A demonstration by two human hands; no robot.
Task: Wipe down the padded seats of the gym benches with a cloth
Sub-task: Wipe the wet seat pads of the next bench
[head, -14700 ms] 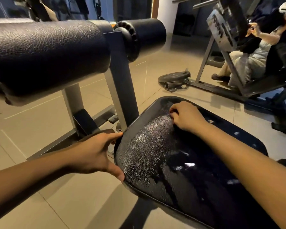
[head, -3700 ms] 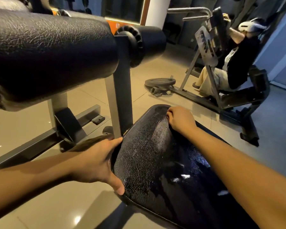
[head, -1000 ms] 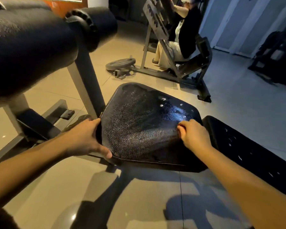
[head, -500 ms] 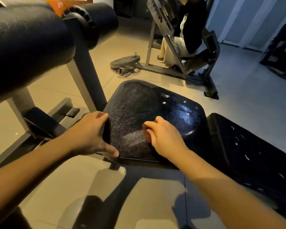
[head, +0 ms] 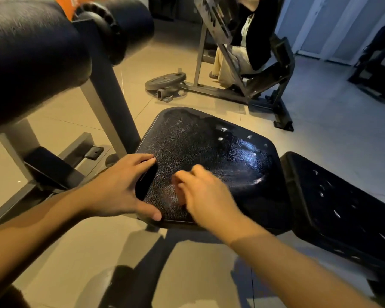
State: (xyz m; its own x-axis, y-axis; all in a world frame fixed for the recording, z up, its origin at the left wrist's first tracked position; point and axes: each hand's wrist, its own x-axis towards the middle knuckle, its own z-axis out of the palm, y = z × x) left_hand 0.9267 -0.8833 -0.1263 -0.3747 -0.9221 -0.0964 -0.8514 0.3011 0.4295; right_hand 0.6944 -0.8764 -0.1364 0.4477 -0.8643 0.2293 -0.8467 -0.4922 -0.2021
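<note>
Left hand is clamping the seat pad edge; right hand, fingers curled, is rubbing, cloth grasp indeterminate; overlapping strokes advised.

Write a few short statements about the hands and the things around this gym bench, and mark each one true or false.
1. The left hand grips the side edge of the black cracked padded seat. True.
2. The right hand grips the seat's far edge. False: it is on the seat's near part, close to the left hand.
3. A grey round weight plate lies on the tiled floor beyond the seat. True.
4. Nobody else is in view. False: a seated person is at a grey metal machine behind.
</note>
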